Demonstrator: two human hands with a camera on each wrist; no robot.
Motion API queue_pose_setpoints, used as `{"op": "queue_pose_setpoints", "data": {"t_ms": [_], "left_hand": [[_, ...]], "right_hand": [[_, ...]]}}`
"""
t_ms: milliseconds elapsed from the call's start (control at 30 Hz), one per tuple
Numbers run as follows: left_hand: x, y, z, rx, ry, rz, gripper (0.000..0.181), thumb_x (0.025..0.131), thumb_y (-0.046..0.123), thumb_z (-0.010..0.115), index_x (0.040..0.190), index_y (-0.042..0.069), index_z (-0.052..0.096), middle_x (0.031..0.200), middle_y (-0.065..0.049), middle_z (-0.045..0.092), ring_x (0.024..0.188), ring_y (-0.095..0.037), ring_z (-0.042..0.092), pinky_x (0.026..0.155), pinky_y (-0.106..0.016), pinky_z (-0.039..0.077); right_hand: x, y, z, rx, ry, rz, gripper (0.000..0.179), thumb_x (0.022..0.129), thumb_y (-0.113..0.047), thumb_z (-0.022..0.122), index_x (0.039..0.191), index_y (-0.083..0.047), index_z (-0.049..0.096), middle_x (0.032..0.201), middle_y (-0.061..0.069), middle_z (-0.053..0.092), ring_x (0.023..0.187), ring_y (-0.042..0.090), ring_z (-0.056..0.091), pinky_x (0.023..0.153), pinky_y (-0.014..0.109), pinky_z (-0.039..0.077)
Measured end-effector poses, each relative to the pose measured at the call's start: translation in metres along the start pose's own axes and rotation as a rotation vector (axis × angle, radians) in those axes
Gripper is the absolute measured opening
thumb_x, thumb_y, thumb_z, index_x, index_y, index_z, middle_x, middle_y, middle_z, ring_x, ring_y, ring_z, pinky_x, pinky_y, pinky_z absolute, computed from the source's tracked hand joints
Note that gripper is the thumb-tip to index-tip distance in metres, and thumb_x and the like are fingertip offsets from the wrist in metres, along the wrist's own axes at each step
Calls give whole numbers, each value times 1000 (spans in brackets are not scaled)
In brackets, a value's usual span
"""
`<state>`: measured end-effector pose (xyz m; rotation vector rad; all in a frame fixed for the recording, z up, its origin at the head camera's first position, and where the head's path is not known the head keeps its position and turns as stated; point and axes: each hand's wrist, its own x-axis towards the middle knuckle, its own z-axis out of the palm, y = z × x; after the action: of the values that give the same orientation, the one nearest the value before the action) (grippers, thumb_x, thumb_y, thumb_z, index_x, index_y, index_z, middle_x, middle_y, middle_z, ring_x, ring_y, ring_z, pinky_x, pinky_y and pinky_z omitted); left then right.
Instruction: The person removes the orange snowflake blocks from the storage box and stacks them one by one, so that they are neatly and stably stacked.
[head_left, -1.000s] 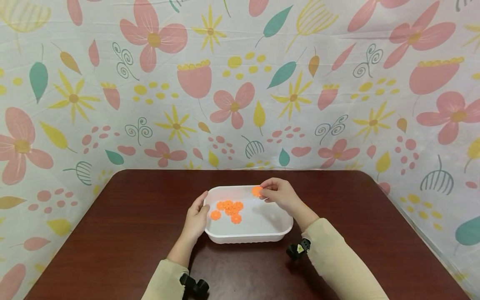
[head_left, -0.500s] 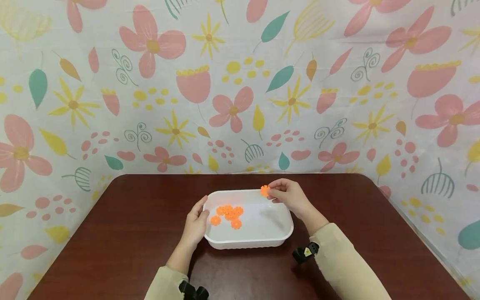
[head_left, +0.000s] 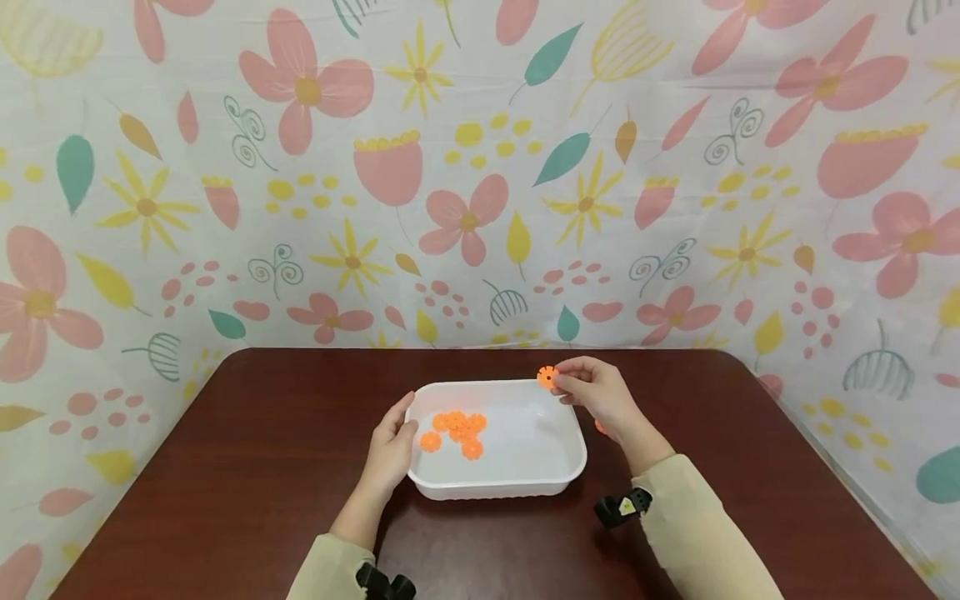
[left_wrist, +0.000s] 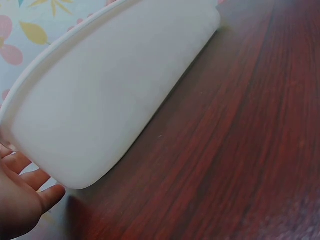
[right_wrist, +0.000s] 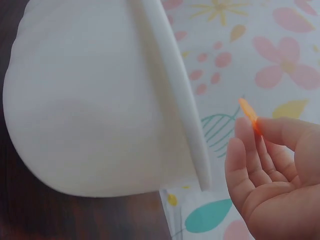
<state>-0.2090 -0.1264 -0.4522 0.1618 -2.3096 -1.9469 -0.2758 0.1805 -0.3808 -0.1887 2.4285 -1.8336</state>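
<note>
A white rectangular plastic tray (head_left: 525,450) stands on the table. My left hand (head_left: 392,446) grips its left end; in the left wrist view, my fingers (left_wrist: 37,177) lie against the end of the tray wall. Several orange notched plastic discs (head_left: 461,426) lie on the left half of the tray floor, most of them overlapping. My right hand (head_left: 600,396) pinches one such disc (head_left: 543,374) between thumb and fingers above the tray's far right corner. From the right wrist, that pinched disc (right_wrist: 246,109) appears edge-on, beside the rim.
Beyond the tray's right side, another orange piece (head_left: 599,427) shows partly behind my right wrist. The dark red-brown table (head_left: 255,467) extends around the tray. A flower-patterned cloth (head_left: 480,283) hangs behind the table's far edge.
My right hand has moved right with the pinched disc, from over the tray to its far right corner. The disc's face has turned into view. The left hand keeps its hold.
</note>
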Motion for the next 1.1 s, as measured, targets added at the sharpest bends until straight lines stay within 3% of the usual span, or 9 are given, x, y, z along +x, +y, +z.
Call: {"op": "queue_pose_setpoints", "data": {"t_ms": [267, 767, 1100], "left_hand": [[1, -1, 0, -3, -6, 8, 47, 97, 10, 42, 144, 10, 40, 152, -15, 33, 139, -32, 30, 112, -51, 27], [2, -1, 1, -9, -8, 4, 47, 98, 11, 42, 144, 11, 39, 151, -14, 34, 137, -31, 34, 110, -51, 31], [1, 0, 0, -4, -5, -5, 47, 97, 11, 42, 144, 11, 40, 151, -14, 35, 135, -30, 37, 109, -50, 33]], "right_hand": [[-4, 9, -8, 63, 47, 21, 32, 90, -13, 64, 115, 5, 56, 88, 1, 65, 77, 10, 67, 72, 29, 57], [-15, 39, -23, 100, 120, 57, 42, 90, -20, 64, 121, 6, 52, 89, -2, 62, 78, 6, 67, 75, 27, 57], [-21, 53, -29, 179, 156, 54, 39, 89, -19, 66, 117, 5, 53, 85, -6, 63, 77, 8, 68, 73, 26, 57]]}}
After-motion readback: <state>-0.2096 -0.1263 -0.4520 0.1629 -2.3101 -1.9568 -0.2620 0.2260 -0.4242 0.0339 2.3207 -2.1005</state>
